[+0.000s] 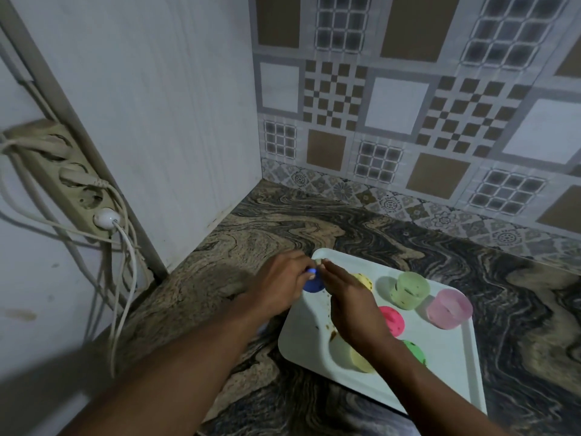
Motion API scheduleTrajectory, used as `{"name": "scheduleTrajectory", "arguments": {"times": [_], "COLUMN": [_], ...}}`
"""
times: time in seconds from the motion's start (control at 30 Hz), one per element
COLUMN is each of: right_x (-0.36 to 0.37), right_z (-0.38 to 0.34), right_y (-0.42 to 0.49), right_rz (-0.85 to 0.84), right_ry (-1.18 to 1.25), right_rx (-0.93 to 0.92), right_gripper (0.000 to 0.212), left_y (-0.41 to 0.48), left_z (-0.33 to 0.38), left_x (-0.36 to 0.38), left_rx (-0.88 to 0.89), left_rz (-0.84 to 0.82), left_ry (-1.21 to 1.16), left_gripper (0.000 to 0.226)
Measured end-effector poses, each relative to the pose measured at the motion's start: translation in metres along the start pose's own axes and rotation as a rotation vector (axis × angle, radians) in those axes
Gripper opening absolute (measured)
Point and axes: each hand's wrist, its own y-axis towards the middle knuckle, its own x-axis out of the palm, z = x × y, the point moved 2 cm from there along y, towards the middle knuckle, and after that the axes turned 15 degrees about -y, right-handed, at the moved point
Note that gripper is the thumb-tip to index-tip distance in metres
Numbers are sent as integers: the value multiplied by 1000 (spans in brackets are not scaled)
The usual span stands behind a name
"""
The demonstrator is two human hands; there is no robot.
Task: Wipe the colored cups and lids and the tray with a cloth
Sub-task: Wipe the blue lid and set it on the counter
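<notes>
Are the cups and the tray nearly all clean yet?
Not yet, nothing looks finished. In hand: the left hand holds a small blue plastic piece at the corner of the white tray, and the right hand reaches to it. Still to do: brown smears on the tray, dark specks on the green see-through cup and the pink round lid, plus the pink see-through cup.

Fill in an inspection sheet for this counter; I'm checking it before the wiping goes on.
Surface: marbled countertop; white tray on it, brown stains on the tray.
Job's things: green cup, pink cup, yellow cup, yellow lid, pink lid, green lid, blue piece; no cloth seen.
Clutter: nothing seen.
Hands: left hand grips blue piece; right hand, fingers straight, beside it.
Cables: power strip on left wall, cords hanging.
Surroundings: patterned tiled wall.
</notes>
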Motion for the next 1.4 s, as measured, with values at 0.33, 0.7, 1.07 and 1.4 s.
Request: {"name": "scheduleTrajectory", "arguments": {"times": [0.33,0.7,1.07,1.4], "right_x": [-4,10,-21,-45], "right_z": [17,0,-10,14], "right_y": [-6,-5,33,49], "right_rz": [276,306,221,-107], "right_ry": [383,281,1015,941], "right_rx": [308,74,593,416], "right_gripper": [41,52,16,16], "left_y": [6,12,23,41], "left_z": [-1,5,16,3], "left_x": [-12,-13,5,-25], "left_rx": [-111,-331,-477,-525], "left_rz": [217,490,446,-44], "left_ry": [-63,-197,-344,-591], "left_gripper": [16,15,17,17]}}
